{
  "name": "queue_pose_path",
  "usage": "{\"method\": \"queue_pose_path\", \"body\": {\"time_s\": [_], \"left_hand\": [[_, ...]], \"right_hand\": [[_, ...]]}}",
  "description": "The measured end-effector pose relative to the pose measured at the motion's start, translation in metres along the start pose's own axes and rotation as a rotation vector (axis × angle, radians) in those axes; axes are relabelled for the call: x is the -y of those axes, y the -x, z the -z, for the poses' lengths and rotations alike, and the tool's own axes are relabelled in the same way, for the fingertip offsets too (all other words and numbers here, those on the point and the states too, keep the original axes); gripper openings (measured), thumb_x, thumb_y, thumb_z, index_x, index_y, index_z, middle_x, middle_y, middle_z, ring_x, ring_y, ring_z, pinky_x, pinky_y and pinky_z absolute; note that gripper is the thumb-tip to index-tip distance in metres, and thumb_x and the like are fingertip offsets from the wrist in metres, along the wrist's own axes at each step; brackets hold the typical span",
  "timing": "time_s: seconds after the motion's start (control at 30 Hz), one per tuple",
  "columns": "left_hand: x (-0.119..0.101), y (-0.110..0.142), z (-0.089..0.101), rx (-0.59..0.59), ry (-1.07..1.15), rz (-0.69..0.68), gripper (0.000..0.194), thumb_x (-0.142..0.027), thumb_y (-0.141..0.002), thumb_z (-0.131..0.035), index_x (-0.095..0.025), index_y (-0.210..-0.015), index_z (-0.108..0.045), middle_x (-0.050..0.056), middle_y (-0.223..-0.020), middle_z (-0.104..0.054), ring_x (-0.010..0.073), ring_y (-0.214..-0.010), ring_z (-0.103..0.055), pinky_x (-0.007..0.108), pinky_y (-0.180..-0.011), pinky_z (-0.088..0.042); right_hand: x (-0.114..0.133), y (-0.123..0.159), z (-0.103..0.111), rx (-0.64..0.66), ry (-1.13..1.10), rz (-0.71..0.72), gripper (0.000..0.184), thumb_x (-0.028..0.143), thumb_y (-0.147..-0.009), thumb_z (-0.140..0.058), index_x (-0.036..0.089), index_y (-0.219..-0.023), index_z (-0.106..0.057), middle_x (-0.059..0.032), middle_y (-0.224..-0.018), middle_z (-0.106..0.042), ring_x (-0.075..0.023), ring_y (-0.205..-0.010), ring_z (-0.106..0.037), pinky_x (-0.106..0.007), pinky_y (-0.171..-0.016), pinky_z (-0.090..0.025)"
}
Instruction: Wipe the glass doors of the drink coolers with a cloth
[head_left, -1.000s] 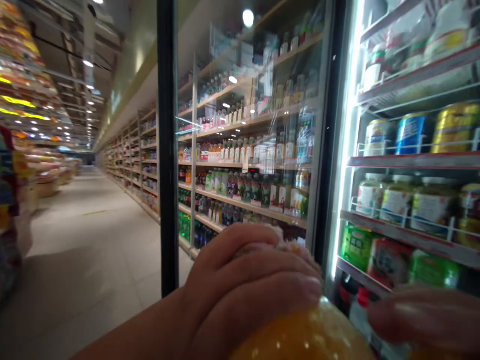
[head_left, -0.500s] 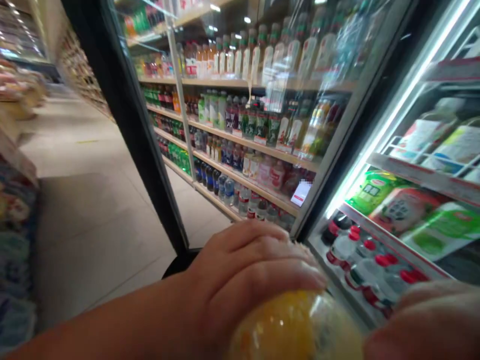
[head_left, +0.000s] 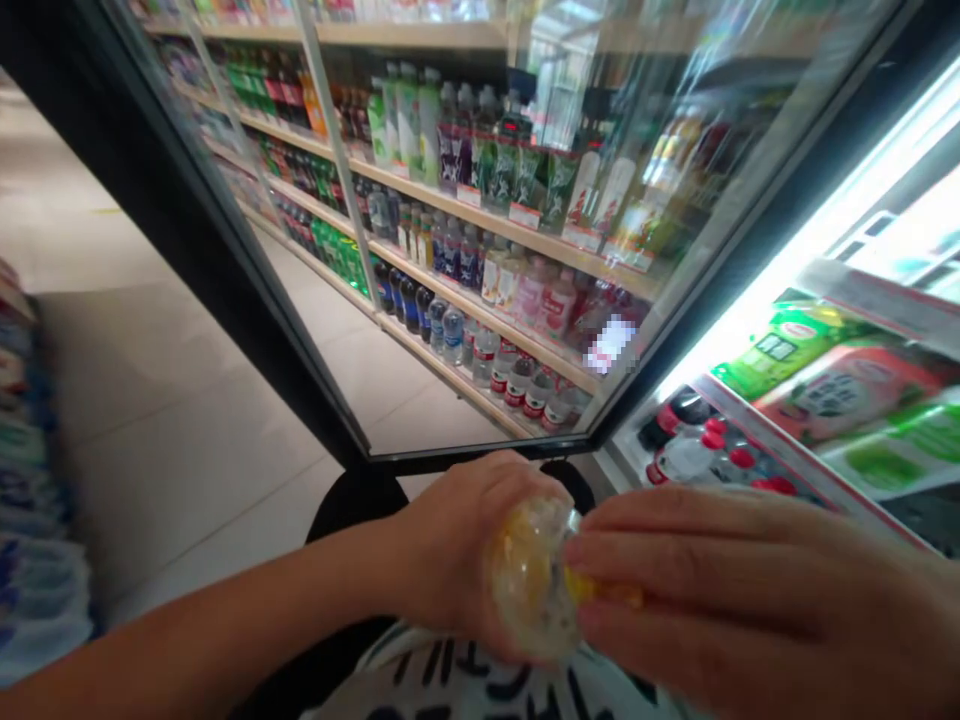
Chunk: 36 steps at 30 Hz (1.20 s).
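In front of my body, my left hand (head_left: 469, 550) is wrapped round a clear, rounded plastic bottle (head_left: 529, 590) with yellow showing through it. My right hand (head_left: 697, 590) comes in from the right, its fingers closed together against the bottle's right side. A bright yellow part shows between those fingertips; whether it is a cap or a label I cannot tell. The thumb of the right hand is hidden.
An open glass door (head_left: 480, 450) with a black frame stands ahead, with shelves of drinks (head_left: 465, 185) seen in its glass. At right, a lit cooler holds green and pink packs (head_left: 847, 395) and red-capped bottles (head_left: 690, 455). Wrapped goods (head_left: 37, 590) stand at left.
My view has tipped downward. The bottle now appears smaller and farther up in the picture, and my right hand has moved left from the lower right corner onto it.
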<state>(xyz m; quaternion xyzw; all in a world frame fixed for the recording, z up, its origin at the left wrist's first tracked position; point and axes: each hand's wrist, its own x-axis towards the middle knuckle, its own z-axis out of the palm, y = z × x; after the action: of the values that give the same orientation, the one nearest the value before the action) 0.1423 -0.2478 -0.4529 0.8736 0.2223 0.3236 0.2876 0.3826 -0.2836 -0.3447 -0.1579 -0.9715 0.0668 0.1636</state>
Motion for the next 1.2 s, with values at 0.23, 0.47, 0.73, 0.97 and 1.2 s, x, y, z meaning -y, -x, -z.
{"method": "queue_pose_path", "body": {"time_s": [0.23,0.47,0.73,0.97,1.2], "left_hand": [[0.024,-0.019,-0.027,0.145,0.057,0.084,0.076,-0.065,-0.056,-0.089,-0.022,-0.113,-0.062,0.002,-0.105,-0.069,0.0253,-0.093,-0.067,0.038,-0.092,-0.054],[0.032,-0.042,-0.044,0.153,0.023,0.138,0.084,-0.052,-0.051,-0.099,-0.024,-0.120,-0.060,0.002,-0.113,-0.067,0.0263,-0.101,-0.066,0.038,-0.097,-0.053],[0.039,-0.053,-0.068,0.051,-0.090,0.141,0.090,-0.056,-0.056,-0.096,-0.019,-0.126,-0.056,0.007,-0.117,-0.067,0.0309,-0.109,-0.064,0.044,-0.104,-0.050],[0.045,-0.049,-0.073,0.016,-0.154,0.163,0.083,-0.053,-0.057,-0.093,-0.023,-0.125,-0.056,0.006,-0.117,-0.068,0.0321,-0.110,-0.064,0.045,-0.104,-0.049],[0.057,-0.031,-0.077,0.026,-0.203,0.191,0.081,-0.046,-0.056,-0.096,-0.019,-0.121,-0.057,0.007,-0.115,-0.068,0.0305,-0.107,-0.064,0.044,-0.103,-0.050]], "right_hand": [[-0.021,0.015,0.002,0.076,-0.071,-0.084,0.035,0.021,-0.108,-0.038,0.014,-0.123,-0.070,-0.0133,-0.124,-0.072,-0.0154,-0.121,-0.066,-0.021,-0.108,-0.053],[-0.041,0.034,0.009,0.104,-0.202,-0.237,0.030,0.020,-0.108,-0.042,0.019,-0.123,-0.068,-0.0116,-0.117,-0.071,-0.0161,-0.112,-0.067,-0.027,-0.098,-0.055],[-0.046,0.045,-0.019,-0.001,0.161,-0.593,0.057,0.062,-0.103,-0.043,0.017,-0.077,-0.066,-0.0018,-0.064,-0.064,-0.0124,-0.056,-0.060,-0.024,-0.054,-0.040],[-0.053,0.044,-0.019,0.126,0.015,-0.631,0.055,0.060,-0.106,-0.040,0.015,-0.123,-0.067,-0.0072,-0.089,-0.075,-0.0183,-0.075,-0.071,-0.027,-0.065,-0.049],[-0.055,0.037,-0.054,0.292,0.063,-0.743,0.031,0.045,-0.100,-0.062,0.016,-0.102,-0.073,-0.0065,-0.081,-0.074,-0.0207,-0.073,-0.071,-0.027,-0.065,-0.048]]}}
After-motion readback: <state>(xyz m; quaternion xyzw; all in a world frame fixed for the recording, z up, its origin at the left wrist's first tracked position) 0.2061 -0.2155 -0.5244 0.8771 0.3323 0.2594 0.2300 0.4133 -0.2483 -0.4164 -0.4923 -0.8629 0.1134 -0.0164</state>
